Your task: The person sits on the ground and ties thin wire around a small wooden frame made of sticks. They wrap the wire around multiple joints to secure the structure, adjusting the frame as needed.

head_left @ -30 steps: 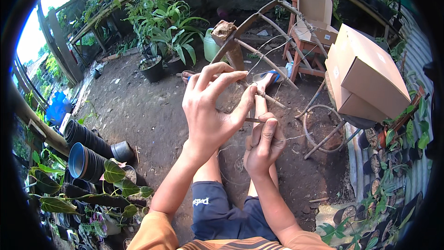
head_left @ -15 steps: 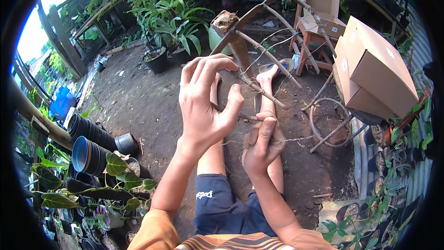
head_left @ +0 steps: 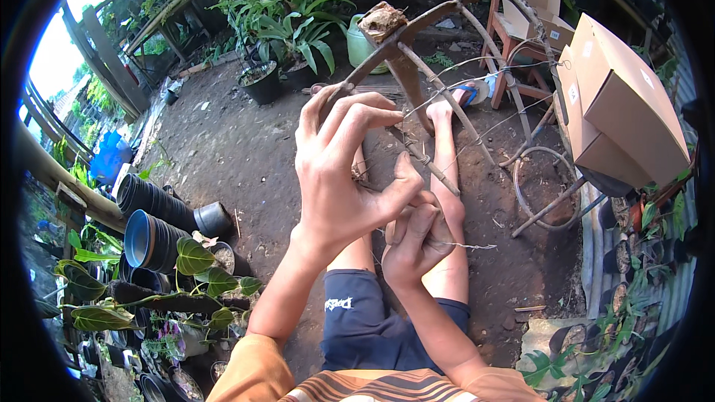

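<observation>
Low centre, the right hand (head_left: 417, 242) is closed on a thin wire (head_left: 471, 246), probably so it won't slip. Just above, the left hand (head_left: 402, 136) curves open, thumb and fingertips apart, seemingly leaving room about a rung (head_left: 439, 173); contact I can't tell. The branch frame (head_left: 445, 91) spans upper centre to right, presumably set within reach. Beyond, potted plants (head_left: 302, 30), upper left of centre.

Dark dirt floor (head_left: 216, 141) under daylight
</observation>
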A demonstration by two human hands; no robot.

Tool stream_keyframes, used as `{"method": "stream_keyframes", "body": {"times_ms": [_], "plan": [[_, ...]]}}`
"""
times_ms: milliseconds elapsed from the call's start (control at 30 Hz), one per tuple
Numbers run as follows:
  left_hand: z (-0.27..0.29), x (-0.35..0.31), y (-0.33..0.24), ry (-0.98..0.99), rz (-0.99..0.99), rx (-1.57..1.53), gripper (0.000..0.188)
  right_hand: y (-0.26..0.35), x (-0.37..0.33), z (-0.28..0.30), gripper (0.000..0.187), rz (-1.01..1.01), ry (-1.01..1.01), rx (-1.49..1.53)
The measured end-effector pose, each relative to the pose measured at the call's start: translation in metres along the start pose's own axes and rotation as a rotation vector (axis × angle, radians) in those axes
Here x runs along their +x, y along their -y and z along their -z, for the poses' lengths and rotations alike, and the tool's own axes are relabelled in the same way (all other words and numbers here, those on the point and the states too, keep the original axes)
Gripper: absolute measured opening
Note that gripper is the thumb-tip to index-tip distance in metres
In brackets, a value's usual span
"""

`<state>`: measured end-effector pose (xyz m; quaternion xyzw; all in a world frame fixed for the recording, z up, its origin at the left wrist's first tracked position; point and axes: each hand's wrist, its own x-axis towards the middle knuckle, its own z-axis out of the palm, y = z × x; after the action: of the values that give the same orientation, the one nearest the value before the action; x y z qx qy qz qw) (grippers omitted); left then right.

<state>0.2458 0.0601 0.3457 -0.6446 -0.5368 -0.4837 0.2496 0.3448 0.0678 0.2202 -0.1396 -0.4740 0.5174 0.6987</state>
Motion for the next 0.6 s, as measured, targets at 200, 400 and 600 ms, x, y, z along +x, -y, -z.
{"method": "stream_keyframes", "body": {"times_ms": [200, 400, 600], "plan": [[-0.004, -0.002, -0.006, -0.010, 0.025, 0.016, 0.038, -0.006, -0.008, 0.002, 0.032, -0.022, -0.088, 0.011], [-0.003, -0.009, -0.007, -0.054, 0.085, 0.021, 0.038, 0.009, -0.004, 0.001, 0.029, -0.016, -0.022, -0.072], [-0.007, -0.016, -0.002, -0.149, 0.184, 0.026, 0.029, 0.010, -0.004, -0.006, 0.036, 0.035, 0.025, -0.141]]}}
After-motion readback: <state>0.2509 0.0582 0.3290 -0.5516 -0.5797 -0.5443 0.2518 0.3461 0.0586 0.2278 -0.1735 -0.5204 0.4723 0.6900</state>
